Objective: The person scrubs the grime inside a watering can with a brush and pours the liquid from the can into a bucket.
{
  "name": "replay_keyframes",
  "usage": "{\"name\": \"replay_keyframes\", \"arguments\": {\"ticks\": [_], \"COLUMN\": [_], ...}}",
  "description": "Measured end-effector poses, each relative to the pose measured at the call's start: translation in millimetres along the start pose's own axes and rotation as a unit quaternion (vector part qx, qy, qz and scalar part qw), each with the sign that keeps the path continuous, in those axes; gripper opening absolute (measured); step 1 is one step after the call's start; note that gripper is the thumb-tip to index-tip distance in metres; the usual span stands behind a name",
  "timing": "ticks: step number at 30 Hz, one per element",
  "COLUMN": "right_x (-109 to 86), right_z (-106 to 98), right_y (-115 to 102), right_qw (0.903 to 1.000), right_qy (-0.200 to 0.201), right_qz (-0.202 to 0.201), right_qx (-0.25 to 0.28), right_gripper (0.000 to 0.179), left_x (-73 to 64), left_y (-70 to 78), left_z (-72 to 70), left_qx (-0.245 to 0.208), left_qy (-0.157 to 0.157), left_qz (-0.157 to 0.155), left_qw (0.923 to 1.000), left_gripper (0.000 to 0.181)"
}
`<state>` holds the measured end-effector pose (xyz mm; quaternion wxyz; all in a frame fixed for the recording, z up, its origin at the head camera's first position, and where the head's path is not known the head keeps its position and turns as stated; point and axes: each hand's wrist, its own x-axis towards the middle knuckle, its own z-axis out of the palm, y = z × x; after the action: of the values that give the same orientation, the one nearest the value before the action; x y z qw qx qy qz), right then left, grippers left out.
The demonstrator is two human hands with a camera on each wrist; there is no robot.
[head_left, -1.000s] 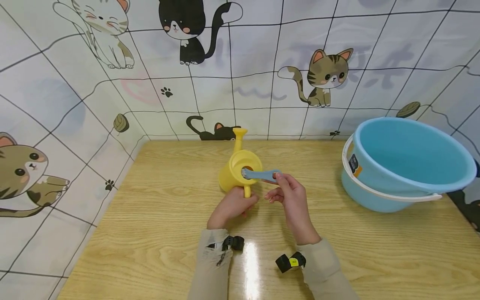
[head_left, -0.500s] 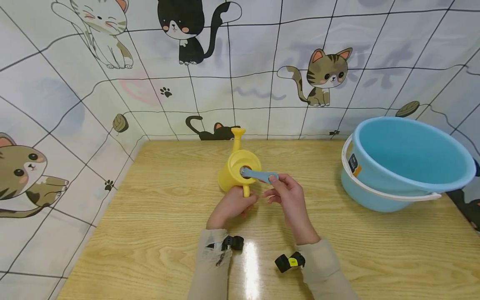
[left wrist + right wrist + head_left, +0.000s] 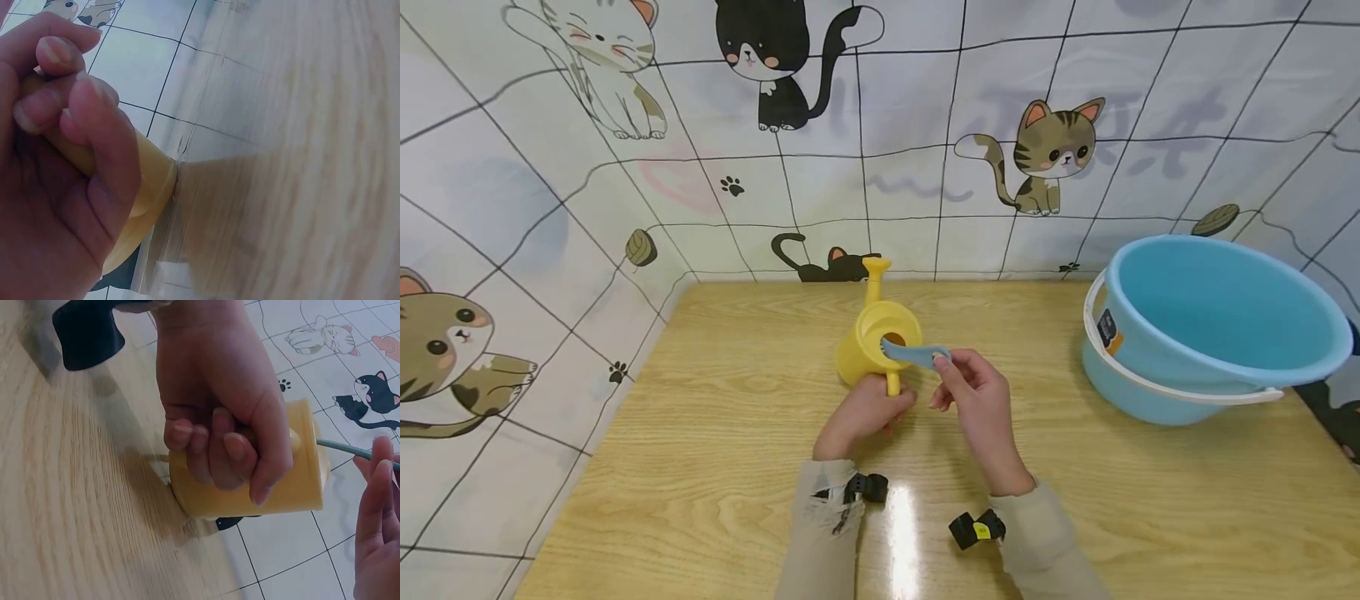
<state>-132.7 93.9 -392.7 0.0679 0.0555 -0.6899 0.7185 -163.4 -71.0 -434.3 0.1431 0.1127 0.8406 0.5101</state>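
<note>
Both your hands grip — left hand (image 3: 868,408) the can (image 3: 854,358), right hand (image 3: 983,404) the blue tool (image 3: 916,354). It points left, to the mouth (image 3: 897,338).

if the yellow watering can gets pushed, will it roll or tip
The watering can looks like smooth, even plastic, so it is probably stiff and fairly light. Being round, it might roll if laid down, but the jutting spout and handle would likely stop it. With the left hand gripping it, a gentle push probably won't tip it.
</note>
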Motion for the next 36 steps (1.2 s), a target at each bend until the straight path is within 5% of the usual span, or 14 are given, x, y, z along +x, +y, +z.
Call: {"name": "replay_keyframes", "arguments": {"ticks": [5,16,24,29,36], "right_x": [1.9,8.8,7.4,3.8,-0.6], "right_z": [-4,-9,-2,7,9], "right_y": [0,9,10,7,7], "right_qw": [0.9999,0.9928,0.9612,0.9743,0.9965], "right_qy": [0.012,-0.029,-0.059,-0.048,-0.058], "right_qz": [0.005,0.084,0.148,0.134,0.047], "right_qx": [-0.011,0.080,0.225,0.175,0.036], "right_gripper": [0.029,0.030,0.015,0.026,0.032], "left_x": [-1.5,-0.3,-0.5,-1.0,-0.7], "left_y": [0.6,1.9,0.8,-0.7,-1.1], "left_z": [-0.3,1.0,0.5,-1.1,-1.2], "left_qx": [0.019,0.031,0.017,0.010,0.029], "left_qy": [-0.004,-0.003,-0.001,-0.004,-0.006], "left_qz": [0.007,0.006,0.000,0.000,0.005], "left_qw": [0.9998,0.9995,0.9998,0.9999,0.9995], "left_gripper": [0.030,0.030,0.031,0.036,0.048]}}
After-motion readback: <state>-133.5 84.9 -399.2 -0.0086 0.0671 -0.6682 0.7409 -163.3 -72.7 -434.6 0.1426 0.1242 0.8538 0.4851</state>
